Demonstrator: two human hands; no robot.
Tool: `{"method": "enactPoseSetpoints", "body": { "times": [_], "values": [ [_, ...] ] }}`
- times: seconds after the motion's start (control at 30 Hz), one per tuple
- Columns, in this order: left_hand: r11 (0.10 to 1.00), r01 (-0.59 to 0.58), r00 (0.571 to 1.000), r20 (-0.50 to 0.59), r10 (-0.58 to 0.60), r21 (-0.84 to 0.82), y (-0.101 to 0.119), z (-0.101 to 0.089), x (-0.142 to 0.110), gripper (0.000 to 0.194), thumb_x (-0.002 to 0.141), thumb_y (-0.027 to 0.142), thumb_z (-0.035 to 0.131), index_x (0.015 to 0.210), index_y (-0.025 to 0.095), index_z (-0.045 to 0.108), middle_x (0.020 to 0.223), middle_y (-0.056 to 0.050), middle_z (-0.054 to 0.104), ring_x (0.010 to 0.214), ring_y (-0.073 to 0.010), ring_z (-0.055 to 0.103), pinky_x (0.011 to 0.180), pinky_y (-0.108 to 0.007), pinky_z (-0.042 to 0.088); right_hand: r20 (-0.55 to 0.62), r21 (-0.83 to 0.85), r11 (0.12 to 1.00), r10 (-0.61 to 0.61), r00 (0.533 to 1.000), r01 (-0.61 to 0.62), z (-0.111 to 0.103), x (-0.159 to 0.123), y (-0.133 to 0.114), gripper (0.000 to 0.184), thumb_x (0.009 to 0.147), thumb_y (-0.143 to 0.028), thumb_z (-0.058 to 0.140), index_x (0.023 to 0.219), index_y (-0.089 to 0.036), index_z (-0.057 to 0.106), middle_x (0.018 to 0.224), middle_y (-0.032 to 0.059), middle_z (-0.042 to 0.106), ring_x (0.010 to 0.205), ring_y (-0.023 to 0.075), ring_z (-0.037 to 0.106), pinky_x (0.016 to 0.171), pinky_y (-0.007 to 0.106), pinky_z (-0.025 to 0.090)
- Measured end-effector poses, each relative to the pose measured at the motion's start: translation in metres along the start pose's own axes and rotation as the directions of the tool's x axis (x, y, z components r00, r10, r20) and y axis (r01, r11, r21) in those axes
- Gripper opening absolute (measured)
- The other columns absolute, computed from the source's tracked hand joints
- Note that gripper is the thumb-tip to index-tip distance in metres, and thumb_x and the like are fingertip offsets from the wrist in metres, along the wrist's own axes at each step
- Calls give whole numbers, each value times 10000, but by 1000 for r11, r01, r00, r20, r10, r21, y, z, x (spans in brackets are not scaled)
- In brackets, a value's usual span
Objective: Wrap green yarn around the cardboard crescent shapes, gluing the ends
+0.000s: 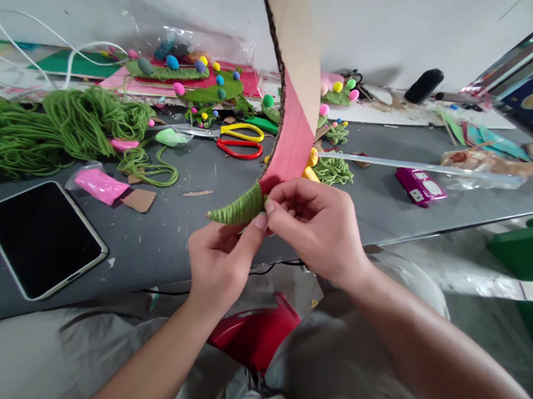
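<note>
A curved cardboard crescent (295,122), pink and tan on its face, rises from my hands over the front of the desk. Green yarn (238,206) is wound tightly around its pointed lower end. My left hand (225,258) grips that wrapped end from below, thumb pressed near the edge of the winding. Thumb and index finger of my right hand (319,228) pinch together at the last turn of yarn, beside the left thumb. Only a speck of green shows at that pinch; the other right fingers are curled and partly hidden.
Scissors (241,141) with yellow and red handles lie behind the hands. At left are a green yarn heap (93,112), a pink packet (101,183) and a tablet-like device (44,240). A glue gun stick (417,166) and purple pack (419,186) sit right.
</note>
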State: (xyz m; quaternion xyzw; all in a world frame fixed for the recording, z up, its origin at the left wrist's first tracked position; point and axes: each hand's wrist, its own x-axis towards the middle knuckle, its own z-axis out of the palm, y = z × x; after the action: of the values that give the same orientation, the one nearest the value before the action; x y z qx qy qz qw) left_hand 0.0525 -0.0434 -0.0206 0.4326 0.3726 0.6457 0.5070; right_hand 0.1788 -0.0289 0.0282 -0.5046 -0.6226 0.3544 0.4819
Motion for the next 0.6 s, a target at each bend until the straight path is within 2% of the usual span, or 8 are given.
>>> {"method": "enactPoseSetpoints", "body": {
  "times": [0.17,0.33,0.47,0.53,0.6],
  "values": [
    [985,46,998,-40,-40,167,8,0,0,63,811,166,775,805,205,824,730,7,759,751,-153,727,714,-221,599,0,-30,1000,5,1000,-5,-1,0,1,24,775,-146,659,778,-168,667,722,-6,639,616,90,542,537,210,456],
    [954,51,995,-93,-24,295,12,1,-1,63,740,139,820,716,195,805,626,46,707,566,-70,606,568,-145,511,4,-61,998,-13,1000,13,-2,-1,2,45,779,-132,651,782,-171,671,710,-14,636,603,81,525,522,201,441],
    [966,91,993,-97,-70,240,10,1,-1,89,724,122,832,747,206,814,651,46,726,597,-67,632,604,-131,517,1,-112,993,-26,1000,26,-2,-3,3,36,788,-140,674,791,-174,688,685,-22,637,573,70,501,493,191,413],
    [977,130,989,-87,-117,172,6,1,-1,79,744,139,826,780,209,820,697,27,751,648,-86,672,648,-149,544,3,-124,992,-21,1000,22,-3,-3,3,24,813,-178,688,790,-172,691,667,-17,643,560,73,504,484,197,410],
    [983,168,985,-65,-163,78,3,1,0,28,791,187,802,803,203,821,729,2,764,672,-108,693,667,-182,569,15,-116,993,-7,1000,9,-4,-2,2,97,848,-237,691,779,-170,679,652,-9,649,549,82,523,480,212,417]
  ]
}}
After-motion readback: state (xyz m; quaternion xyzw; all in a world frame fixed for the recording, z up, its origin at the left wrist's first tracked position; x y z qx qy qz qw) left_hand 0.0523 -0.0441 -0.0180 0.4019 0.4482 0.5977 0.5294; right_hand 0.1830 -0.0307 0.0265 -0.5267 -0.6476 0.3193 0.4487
